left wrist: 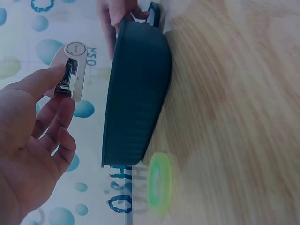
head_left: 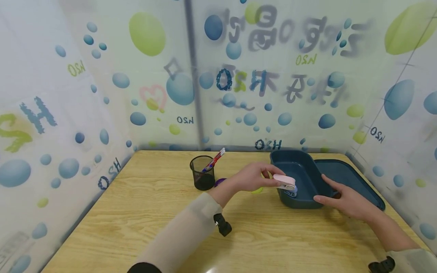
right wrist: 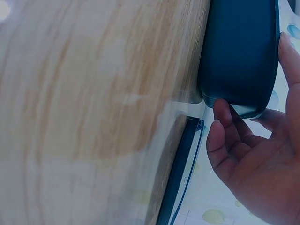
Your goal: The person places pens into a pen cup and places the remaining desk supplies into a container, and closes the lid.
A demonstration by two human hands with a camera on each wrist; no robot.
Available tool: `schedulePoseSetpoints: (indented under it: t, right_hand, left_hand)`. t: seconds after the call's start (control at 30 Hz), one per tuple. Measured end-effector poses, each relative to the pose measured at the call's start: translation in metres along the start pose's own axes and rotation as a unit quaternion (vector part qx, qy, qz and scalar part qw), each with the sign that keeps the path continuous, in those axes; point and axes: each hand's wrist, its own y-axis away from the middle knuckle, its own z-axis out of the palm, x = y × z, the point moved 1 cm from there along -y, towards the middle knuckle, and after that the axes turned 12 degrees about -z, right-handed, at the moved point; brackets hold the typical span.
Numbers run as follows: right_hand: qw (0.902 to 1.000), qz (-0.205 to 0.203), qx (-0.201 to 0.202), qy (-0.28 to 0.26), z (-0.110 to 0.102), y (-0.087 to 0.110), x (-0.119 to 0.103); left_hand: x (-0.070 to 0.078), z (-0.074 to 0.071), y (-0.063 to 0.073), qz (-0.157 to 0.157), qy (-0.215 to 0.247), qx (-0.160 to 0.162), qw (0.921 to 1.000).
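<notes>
A pink stapler point(head_left: 285, 180) is in the left hand point(head_left: 254, 177), over the near-left part of a dark teal bin point(head_left: 302, 203) towards the right edge of the table point(head_left: 256, 235). The left thumb and fingers pinch it; the left wrist view adds its round disc and metal parts, and shows it above the bin's rim, apart from it.

The right hand point(head_left: 351, 203) grips the bin's right end. From the head its underside fingers are hidden, but the right wrist view shows them curled beneath, with the thumb up by the rim.

Inside the bin, below the stapler, is a small blue item point(head_left: 291, 192), partly covered. A yellow-green ring point(left wrist: 160, 183), mostly behind the left hand from the head, shows fully from the left wrist, beside the bin.

A teal lid point(head_left: 341, 172) lies near the table's far right corner. Left of the bin, towards the far edge, a black mesh cup point(head_left: 203, 178) holds pens point(head_left: 215, 159); a purple object point(head_left: 220, 182) beside it is partly hidden by the left arm.
</notes>
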Motion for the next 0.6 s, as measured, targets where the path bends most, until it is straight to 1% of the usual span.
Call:
schedulePoseSetpoints:
  t: [0.17,0.27,0.4,0.6]
  right_hand:
    - [0.9999,0.011,-0.001,-0.002,0.0,-0.001,-0.001]
    - [0.9998,0.017,-0.003,-0.004,0.0,-0.002,-0.001]
    - [0.9998,0.017,-0.003,-0.007,-0.001,-0.003,0.0]
    - [0.9998,0.017,-0.003,-0.013,-0.001,-0.001,0.0]
  left_hand:
    - [0.01,0.004,-0.017,0.011,-0.005,0.007,0.9999]
    - [0.013,0.009,-0.027,0.004,-0.009,0.011,0.9999]
    - [0.011,0.017,-0.04,-0.014,-0.02,0.019,0.9995]
    - [0.003,0.027,-0.056,-0.029,-0.038,0.033,0.9983]
